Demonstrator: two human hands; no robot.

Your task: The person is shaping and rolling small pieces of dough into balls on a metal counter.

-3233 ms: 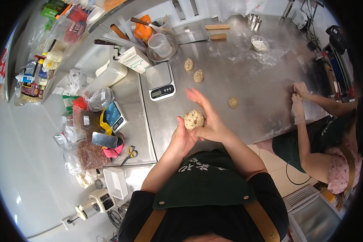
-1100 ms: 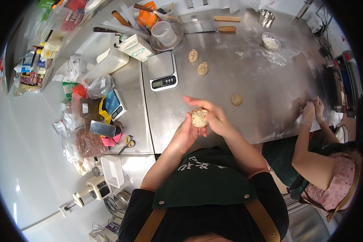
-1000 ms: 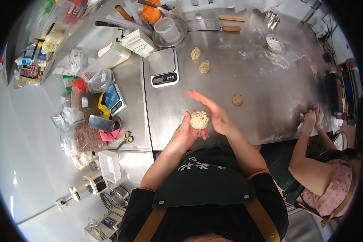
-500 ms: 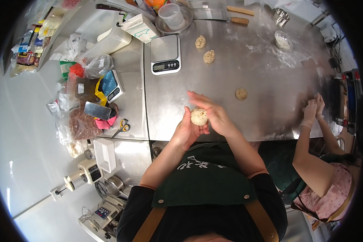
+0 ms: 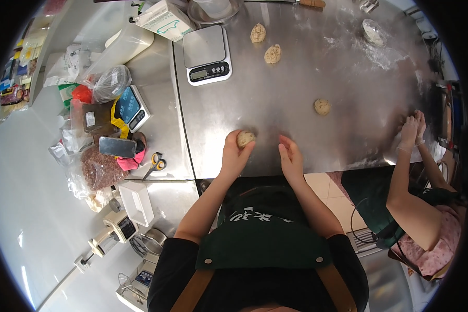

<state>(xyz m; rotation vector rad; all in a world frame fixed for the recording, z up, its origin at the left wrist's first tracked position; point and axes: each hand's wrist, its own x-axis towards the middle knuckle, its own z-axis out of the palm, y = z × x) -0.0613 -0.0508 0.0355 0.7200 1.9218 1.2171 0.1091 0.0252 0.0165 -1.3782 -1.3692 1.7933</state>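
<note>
My left hand (image 5: pixel 235 157) is wrapped round a speckled dough ball (image 5: pixel 247 138) near the front of the steel table (image 5: pixel 234 106). A short way to its right, my right hand (image 5: pixel 291 158) is empty, its fingers loosely bent and apart. Beyond both hands lie three other dough pieces: a round one (image 5: pixel 322 107) to the right and two lumpier ones (image 5: pixel 272 54) (image 5: pixel 258 33) farther back, beside a white kitchen scale (image 5: pixel 208 70).
Left are bags (image 5: pixel 106 166), a phone (image 5: pixel 117 147), scissors (image 5: pixel 155 165) and a second scale (image 5: pixel 140 106). At back right is a flour bowl (image 5: pixel 373 32). A co-worker's gloved hands (image 5: pixel 411 130) work at the table's right. A white tub (image 5: pixel 136 203) sits lower left.
My hands, cupped together round the dough ball earlier, have parted and moved toward the table; only the left holds it now. The view has shifted, with the tabletop higher in the picture.
</note>
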